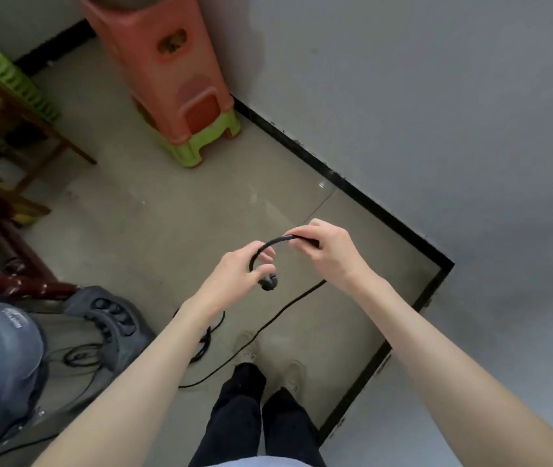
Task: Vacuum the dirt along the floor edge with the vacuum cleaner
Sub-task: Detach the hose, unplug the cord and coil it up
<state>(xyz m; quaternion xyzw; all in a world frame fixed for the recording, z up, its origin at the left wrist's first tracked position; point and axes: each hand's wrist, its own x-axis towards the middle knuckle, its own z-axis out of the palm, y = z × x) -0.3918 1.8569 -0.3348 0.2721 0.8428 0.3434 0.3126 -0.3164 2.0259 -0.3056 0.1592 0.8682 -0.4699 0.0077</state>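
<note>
**Hands on the power cord, plug end**

The left hand (239, 269) is curled round the black cord (265, 246) just above the plug (268, 284), which hangs below the fingers. The right hand (322, 246) pinches the same cord further along, so an arch is formed between them. The vacuum cleaner (2, 362) sits on the floor at lower left, loose cord coiled beside it. Vacuuming is judged not yet started. Slack should be fed out untangled and kept clear of the feet. Beyond, the black skirting (302, 146) and stacked stools (174, 79) are seen.
</note>
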